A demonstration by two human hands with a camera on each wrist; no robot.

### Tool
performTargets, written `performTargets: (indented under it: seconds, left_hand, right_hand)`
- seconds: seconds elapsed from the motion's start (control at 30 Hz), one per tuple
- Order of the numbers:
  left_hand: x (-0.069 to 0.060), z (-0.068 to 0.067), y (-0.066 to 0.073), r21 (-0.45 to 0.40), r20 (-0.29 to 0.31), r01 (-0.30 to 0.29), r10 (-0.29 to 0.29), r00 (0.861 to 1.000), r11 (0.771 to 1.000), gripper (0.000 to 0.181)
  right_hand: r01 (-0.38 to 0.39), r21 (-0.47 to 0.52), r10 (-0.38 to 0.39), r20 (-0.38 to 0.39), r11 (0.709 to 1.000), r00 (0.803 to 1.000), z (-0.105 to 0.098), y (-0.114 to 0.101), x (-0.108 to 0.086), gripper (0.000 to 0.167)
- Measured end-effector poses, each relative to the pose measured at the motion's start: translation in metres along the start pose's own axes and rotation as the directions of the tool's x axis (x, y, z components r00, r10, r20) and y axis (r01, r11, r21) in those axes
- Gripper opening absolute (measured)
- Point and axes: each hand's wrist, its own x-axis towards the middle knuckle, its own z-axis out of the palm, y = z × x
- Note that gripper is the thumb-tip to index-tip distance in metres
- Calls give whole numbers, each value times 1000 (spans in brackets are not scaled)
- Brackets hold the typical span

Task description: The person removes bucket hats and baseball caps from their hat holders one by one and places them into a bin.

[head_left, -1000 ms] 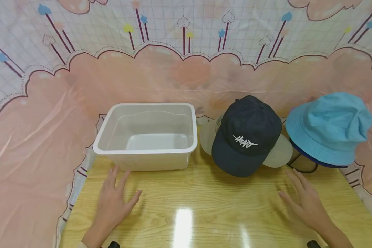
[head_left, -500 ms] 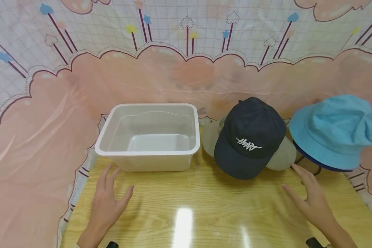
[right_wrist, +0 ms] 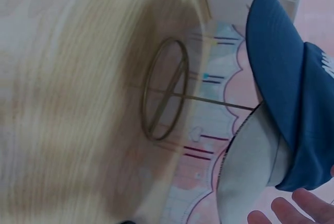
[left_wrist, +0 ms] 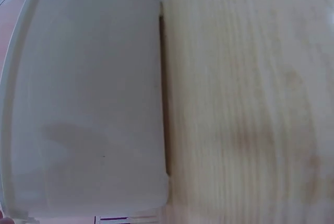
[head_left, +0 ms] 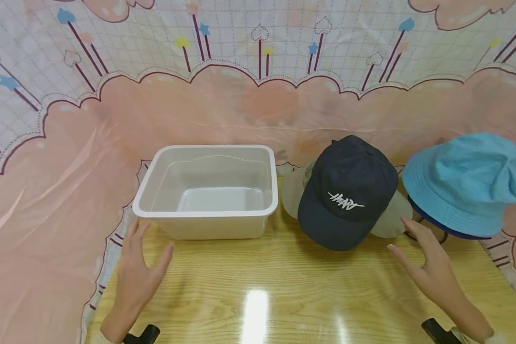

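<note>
A navy baseball cap (head_left: 348,172) with white lettering sits over a beige hat (head_left: 391,217). A light-blue bucket hat (head_left: 468,177) lies on a darker blue hat (head_left: 430,224) farther right. My right hand (head_left: 436,274) hovers in front of the hats, thumb and fingers spread, holding nothing. In the right wrist view, its fingertips (right_wrist: 292,211) show near the beige brim. My left hand (head_left: 135,274) is spread and holds nothing, by the near left corner of a white plastic tub (head_left: 206,213). The tub's outer wall (left_wrist: 94,104) fills much of the left wrist view.
Under the caps, a thin wire stand (right_wrist: 183,67) with a round base shows in the right wrist view. A wooden table (head_left: 284,286) spans the front. Patterned pink-and-white cloth (head_left: 258,105) rises behind it and along the sides.
My left hand has moved left. My right hand has shifted slightly, its fingertips now overlapping the beige brim's edge in view. The head view has shifted a little; tub and hats look otherwise unchanged.
</note>
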Motion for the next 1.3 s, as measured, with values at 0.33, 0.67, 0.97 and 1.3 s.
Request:
performTargets:
  seconds: [0.33,0.67,0.97,1.3]
  left_hand:
    - [17,0,-6,-85,5,19,-18,1000,996,70]
    - [40,-4,-11,-81,45,61,-58,997,995,73]
    - [66,-8,-20,-80,111,59,-50,993,995,73]
    - [79,-9,-27,-113,210,122,-96,973,986,70]
  right_hand:
    - [41,10,-41,-16,999,999,-6,-2,13,76]
    - [98,2,-98,-49,995,994,-11,-8,31,76]
    - [118,-10,-118,-46,993,992,-16,-13,49,76]
    - [146,-31,-148,-55,989,987,-23,-17,69,77]
